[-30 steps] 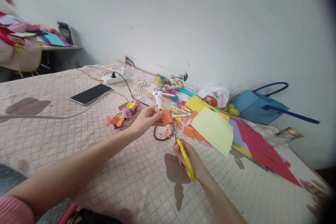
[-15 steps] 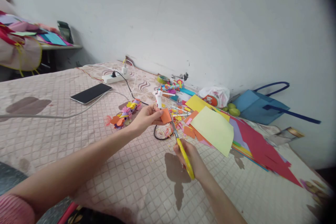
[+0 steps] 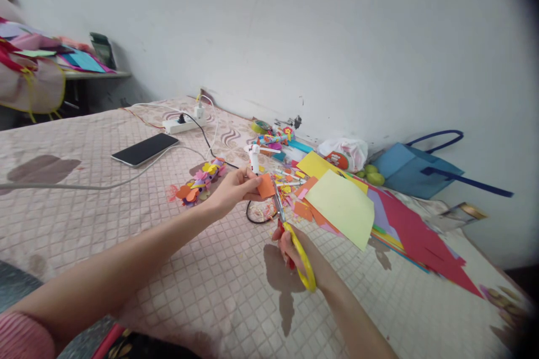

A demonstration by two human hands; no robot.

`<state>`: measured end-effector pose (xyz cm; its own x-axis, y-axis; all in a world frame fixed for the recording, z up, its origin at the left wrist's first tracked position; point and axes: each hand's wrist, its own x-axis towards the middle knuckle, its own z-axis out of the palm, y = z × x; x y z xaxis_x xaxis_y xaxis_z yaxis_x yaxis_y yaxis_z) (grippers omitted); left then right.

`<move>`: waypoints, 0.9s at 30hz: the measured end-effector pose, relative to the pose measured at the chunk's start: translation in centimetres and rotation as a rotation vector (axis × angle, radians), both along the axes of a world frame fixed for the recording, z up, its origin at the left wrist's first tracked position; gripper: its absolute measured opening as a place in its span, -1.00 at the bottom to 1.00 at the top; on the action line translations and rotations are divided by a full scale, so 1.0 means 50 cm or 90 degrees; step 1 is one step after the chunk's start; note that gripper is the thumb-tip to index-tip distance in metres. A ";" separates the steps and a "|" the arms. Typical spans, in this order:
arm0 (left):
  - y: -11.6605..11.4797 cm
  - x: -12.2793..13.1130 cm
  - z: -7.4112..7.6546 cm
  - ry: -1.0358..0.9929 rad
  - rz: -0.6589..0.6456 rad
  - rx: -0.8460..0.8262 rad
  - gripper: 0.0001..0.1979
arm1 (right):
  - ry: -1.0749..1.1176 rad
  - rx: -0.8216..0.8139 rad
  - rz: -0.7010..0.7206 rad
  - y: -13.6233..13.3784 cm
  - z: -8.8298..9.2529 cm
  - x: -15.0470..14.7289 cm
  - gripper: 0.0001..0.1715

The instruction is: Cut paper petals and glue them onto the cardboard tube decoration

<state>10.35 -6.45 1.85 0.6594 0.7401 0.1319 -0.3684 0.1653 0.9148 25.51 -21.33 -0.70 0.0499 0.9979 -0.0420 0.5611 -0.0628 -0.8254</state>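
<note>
A small square of orange paper (image 3: 266, 185) is held up over the table, just in front of the glue gun (image 3: 254, 160), by the left hand (image 3: 234, 189); its left side is pinched between thumb and fingers. Scissors (image 3: 292, 233) with one yellow and one red handle are gripped in the right hand (image 3: 315, 258), the fingers curled about the handles, which are held apart. The blades are pointed away from the body and brought up to the right edge of the square; whether the paper is being bitten into cannot be told.

The table is covered by a quilted, checked cloth (image 3: 223, 286). Left of the square, near the left wrist, a tube trimmed with paper flowers (image 3: 202, 179) is laid down. Farther left, a dark-screened tablet (image 3: 145, 149) is seen lying flat, with a white power strip (image 3: 184, 124) set behind it and plugs fitted in.

To the right of the blades, small paper scraps (image 3: 288, 187) are strewn. Beside them coloured sheets are piled, a pale yellow sheet (image 3: 342, 207) on top and a red sheet (image 3: 415, 230) farther right. A blue bag (image 3: 415, 171) is propped by the wall.
</note>
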 end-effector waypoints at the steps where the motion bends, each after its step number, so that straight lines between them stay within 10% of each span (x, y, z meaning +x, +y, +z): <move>1: 0.000 0.000 0.001 0.000 0.001 -0.003 -0.75 | -0.003 0.002 -0.002 0.000 -0.001 0.000 -0.42; 27: -0.004 0.000 0.005 0.002 0.028 0.020 -0.74 | -0.093 -0.008 -0.019 -0.002 0.024 -0.008 -0.45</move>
